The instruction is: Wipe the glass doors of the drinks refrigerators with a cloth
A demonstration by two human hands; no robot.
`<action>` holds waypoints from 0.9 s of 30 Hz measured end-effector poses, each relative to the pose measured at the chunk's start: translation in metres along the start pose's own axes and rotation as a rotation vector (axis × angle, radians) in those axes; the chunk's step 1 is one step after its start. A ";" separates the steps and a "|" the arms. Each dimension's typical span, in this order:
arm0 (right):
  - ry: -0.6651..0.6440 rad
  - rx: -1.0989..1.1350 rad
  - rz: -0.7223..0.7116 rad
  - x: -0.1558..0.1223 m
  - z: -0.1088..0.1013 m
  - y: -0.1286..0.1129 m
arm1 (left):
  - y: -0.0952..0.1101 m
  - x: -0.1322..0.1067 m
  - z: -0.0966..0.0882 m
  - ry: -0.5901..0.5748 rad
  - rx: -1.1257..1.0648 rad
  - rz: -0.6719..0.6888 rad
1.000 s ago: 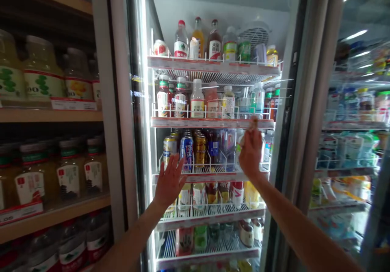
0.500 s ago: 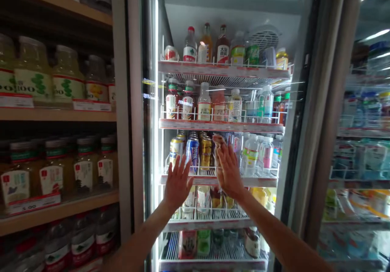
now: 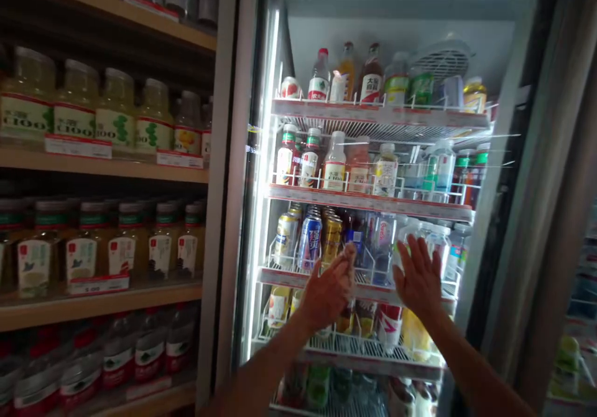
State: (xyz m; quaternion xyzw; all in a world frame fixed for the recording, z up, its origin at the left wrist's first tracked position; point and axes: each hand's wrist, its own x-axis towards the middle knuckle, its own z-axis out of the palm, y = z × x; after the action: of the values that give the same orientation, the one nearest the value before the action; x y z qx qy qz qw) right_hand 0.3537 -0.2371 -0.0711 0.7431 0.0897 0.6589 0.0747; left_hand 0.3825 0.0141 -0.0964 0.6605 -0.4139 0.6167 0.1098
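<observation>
My left hand point(image 3: 327, 294) is before the glass door point(image 3: 382, 6) of a drinks fridge, its fingers pressed together on a small crumpled pinkish cloth point(image 3: 349, 256). Blur hides the cloth's exact shape. To its right, my right hand point(image 3: 417, 274) is raised with fingers spread, holding nothing. Whether either hand touches the glass I cannot tell. Behind the left hand, through the glass, are a blue can point(image 3: 310, 239) and a gold can point(image 3: 332, 239). Clear bottles point(image 3: 385, 243) stand behind and between the hands.
Wire fridge shelves point(image 3: 373, 201) carry bottles and cans at several heights. On the left, wooden shelves point(image 3: 102, 167) hold rows of juice bottles point(image 3: 112, 109) with price tags. A metal frame point(image 3: 224, 174) divides them from the fridge. Another dark frame point(image 3: 536, 249) runs down the right.
The view has turned left. The crumpled cloth was at my right hand and is now at my left. My right hand has moved right with its fingers apart.
</observation>
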 end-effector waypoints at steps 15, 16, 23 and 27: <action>0.020 0.038 0.070 -0.006 -0.003 -0.006 | -0.005 -0.060 0.000 -0.138 0.105 0.108; 0.027 0.041 0.078 -0.006 -0.003 -0.009 | -0.022 -0.064 -0.009 -0.134 0.132 0.081; 0.059 0.022 0.206 -0.009 0.005 -0.028 | -0.060 -0.051 -0.028 0.068 0.209 -0.239; 0.102 0.025 0.136 -0.011 0.007 -0.024 | -0.052 -0.046 -0.022 -0.142 0.094 0.275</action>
State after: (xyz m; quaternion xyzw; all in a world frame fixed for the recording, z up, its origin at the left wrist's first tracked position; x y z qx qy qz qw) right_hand 0.3585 -0.2164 -0.0880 0.7138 0.0508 0.6983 0.0159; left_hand 0.4068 0.0808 -0.1139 0.6439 -0.4778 0.5965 -0.0362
